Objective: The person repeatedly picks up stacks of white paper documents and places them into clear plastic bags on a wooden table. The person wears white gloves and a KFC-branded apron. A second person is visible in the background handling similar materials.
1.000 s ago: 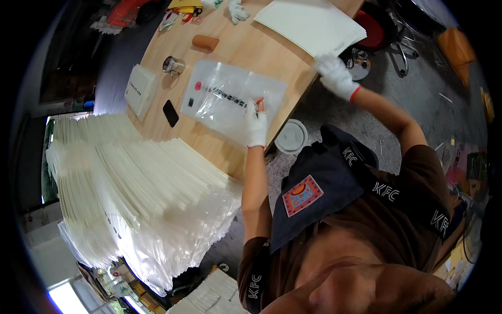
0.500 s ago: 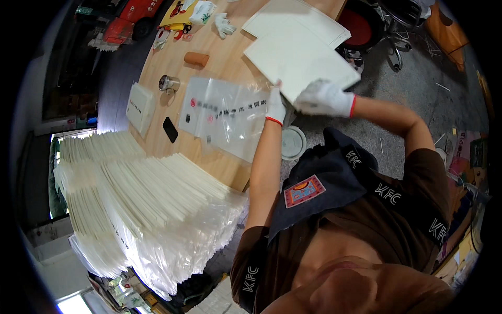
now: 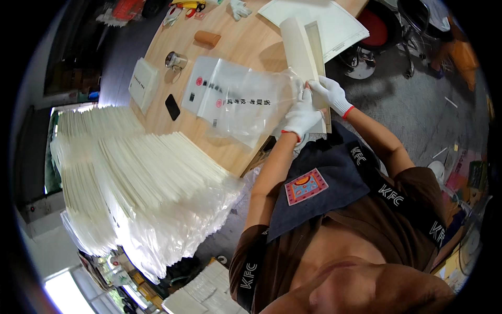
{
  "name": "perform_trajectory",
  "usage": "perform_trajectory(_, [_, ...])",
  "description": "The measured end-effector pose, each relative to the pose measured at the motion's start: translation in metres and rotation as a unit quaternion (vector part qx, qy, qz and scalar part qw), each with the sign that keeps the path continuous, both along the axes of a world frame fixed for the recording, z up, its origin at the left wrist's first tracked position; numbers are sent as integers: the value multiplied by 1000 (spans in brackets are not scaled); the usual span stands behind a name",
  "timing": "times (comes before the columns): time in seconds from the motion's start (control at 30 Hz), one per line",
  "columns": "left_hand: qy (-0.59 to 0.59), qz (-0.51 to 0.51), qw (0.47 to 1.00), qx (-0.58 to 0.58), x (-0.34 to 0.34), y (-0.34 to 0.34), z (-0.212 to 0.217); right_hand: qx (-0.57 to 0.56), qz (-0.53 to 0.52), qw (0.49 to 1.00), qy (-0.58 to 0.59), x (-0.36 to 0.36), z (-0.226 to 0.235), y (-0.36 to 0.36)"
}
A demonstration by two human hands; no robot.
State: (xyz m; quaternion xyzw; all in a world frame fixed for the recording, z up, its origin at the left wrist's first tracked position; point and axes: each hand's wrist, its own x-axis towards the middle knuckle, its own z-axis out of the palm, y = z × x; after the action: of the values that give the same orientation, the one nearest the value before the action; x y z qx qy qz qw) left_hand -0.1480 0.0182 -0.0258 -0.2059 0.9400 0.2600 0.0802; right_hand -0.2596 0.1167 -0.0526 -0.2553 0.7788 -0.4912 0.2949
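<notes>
Both my hands wear white gloves with red cuffs. A stack of off-white paper sheets (image 3: 299, 49) stands tilted up and curved at the table's near right edge. My right hand (image 3: 334, 96) is closed on the near end of the sheets. Beside it, my left hand (image 3: 303, 118) is closed at the same end, its fingertips bare; part of its grip is hidden. Just left of the sheets lies a clear printed plastic bag (image 3: 235, 102), its open end puffed up and touching the sheets. More large white sheets (image 3: 334, 26) lie flat behind.
Tall piles of bagged white sheets (image 3: 157, 178) stand at the left. On the wooden table (image 3: 251, 52) are a phone (image 3: 172, 107), a glass jar (image 3: 175, 60), a brown cylinder (image 3: 207, 38), a small white stack (image 3: 144, 86) and a loose glove (image 3: 240, 9). Chairs stand at the far right.
The upper sheets, flat on the table before, are now raised and curved upright. Both hands have come together at their near end. The plastic bag's open end has shifted right and puffed up.
</notes>
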Motion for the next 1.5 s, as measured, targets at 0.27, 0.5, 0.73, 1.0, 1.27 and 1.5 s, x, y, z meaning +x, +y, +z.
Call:
perform_trajectory(0.27, [386, 275, 650, 595, 83, -137, 68, -22, 249, 863, 438, -19, 100, 25])
perform_trajectory(0.5, [329, 152, 917, 168, 108, -92, 121, 47, 382, 695, 607, 7, 106, -35])
perform_trajectory(0.73, [438, 96, 894, -9, 177, -27, -7, -25, 425, 895, -133, -8, 69, -45])
perform_trajectory(1.0, [372, 57, 926, -8, 78, -43, 84, -19, 325, 930, 173, 45, 31, -89])
perform_trajectory(1.27, [346, 253, 888, 166, 101, -65, -9, -93, 323, 815, 473, 59, 44, -42])
perform_trajectory(1.5, [332, 154, 915, -167, 121, -27, -25, 145, 237, 835, 475, 12, 3, -109])
